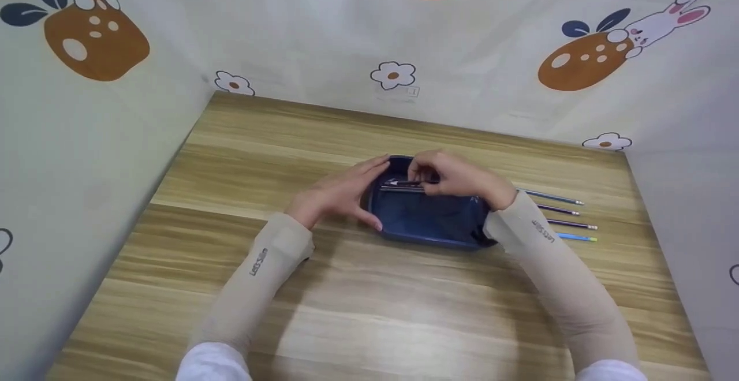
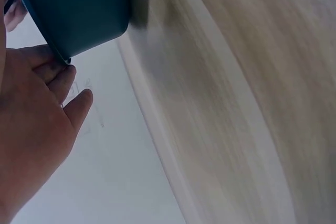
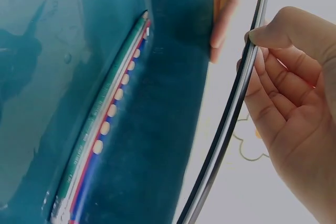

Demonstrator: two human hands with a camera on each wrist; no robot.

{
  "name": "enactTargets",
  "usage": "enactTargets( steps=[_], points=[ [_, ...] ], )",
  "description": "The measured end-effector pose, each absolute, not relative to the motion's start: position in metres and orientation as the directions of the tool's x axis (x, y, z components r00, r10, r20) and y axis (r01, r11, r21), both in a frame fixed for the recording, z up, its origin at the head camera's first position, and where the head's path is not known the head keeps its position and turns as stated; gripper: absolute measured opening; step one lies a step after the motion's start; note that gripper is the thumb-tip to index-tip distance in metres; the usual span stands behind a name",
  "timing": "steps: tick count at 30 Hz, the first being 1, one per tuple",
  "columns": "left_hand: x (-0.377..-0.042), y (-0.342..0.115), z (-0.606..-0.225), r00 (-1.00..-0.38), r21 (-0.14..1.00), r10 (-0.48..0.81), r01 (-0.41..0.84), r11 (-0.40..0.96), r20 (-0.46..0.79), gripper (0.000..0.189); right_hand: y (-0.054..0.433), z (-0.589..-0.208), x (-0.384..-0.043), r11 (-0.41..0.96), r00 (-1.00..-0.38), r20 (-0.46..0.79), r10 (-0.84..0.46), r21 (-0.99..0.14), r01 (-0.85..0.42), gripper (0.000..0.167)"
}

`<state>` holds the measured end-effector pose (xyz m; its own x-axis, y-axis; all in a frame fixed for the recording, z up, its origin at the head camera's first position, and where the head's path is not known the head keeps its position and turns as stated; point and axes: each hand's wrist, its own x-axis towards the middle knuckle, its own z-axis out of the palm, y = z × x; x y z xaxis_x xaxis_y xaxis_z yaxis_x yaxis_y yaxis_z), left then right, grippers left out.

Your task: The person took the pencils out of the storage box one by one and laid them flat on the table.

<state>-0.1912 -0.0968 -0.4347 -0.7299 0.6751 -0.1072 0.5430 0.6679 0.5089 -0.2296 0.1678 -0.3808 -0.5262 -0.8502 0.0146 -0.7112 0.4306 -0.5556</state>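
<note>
A dark blue rectangular box point(image 1: 427, 219), teal in the wrist views, sits on the table. My left hand point(image 1: 340, 193) spans its left end, thumb by the near corner and fingers by the far corner; in the left wrist view its fingertips touch the rim. My right hand point(image 1: 456, 176) pinches a black and silver striped pencil point(image 3: 233, 95) between thumb and fingers, over the far part of the box. Inside the box, a green pencil point(image 3: 100, 103) and a red and blue one with pale dots point(image 3: 112, 110) lie side by side along the wall.
Several pencils point(image 1: 566, 224) lie roughly parallel on the wooden table point(image 1: 242, 156) right of the box, partly hidden by my right forearm. A pale cloth wall point(image 1: 323, 40) with orange fruit, rabbit and flower prints rises along the table's back and sides.
</note>
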Motion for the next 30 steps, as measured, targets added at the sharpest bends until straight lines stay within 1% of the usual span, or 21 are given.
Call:
enactTargets(
  steps=[4, 8, 13, 17, 20, 25, 30],
  points=[
    [-0.191, -0.099, -0.430, -0.748, 0.501, 0.655, 0.528, 0.686, -0.109, 0.129, 0.173, -0.373, -0.224, 0.436, -0.533, 0.029, -0.846, -0.539, -0.721, 0.022],
    [-0.190, -0.100, -0.425, -0.769, 0.461, 0.626, 0.512, 0.725, -0.129, 0.129, 0.180, -0.368, -0.221, 0.448, -0.544, 0.045, -0.838, -0.514, -0.732, 0.022],
    [-0.185, -0.092, -0.422, -0.774, 0.384, 0.623, 0.544, 0.746, -0.114, 0.130, 0.190, -0.364, -0.216, 0.464, -0.556, 0.071, -0.828, -0.470, -0.751, 0.022],
    [-0.181, -0.078, -0.424, -0.786, 0.294, 0.608, 0.559, 0.775, -0.109, 0.132, 0.198, -0.363, -0.212, 0.488, -0.573, 0.064, -0.817, -0.452, -0.747, 0.022],
    [-0.179, -0.069, -0.426, -0.798, 0.246, 0.590, 0.552, 0.797, -0.120, 0.135, 0.204, -0.362, -0.209, 0.509, -0.591, 0.049, -0.805, -0.455, -0.731, 0.022],
    [-0.178, -0.062, -0.427, -0.808, 0.227, 0.561, 0.521, 0.823, -0.180, 0.138, 0.216, -0.361, -0.203, 0.529, -0.614, 0.029, -0.789, -0.478, -0.701, 0.022],
    [-0.177, -0.063, -0.426, -0.808, 0.224, 0.555, 0.514, 0.828, -0.200, 0.139, 0.228, -0.362, -0.199, 0.557, -0.643, 0.018, -0.766, -0.482, -0.676, 0.022]
  ],
)
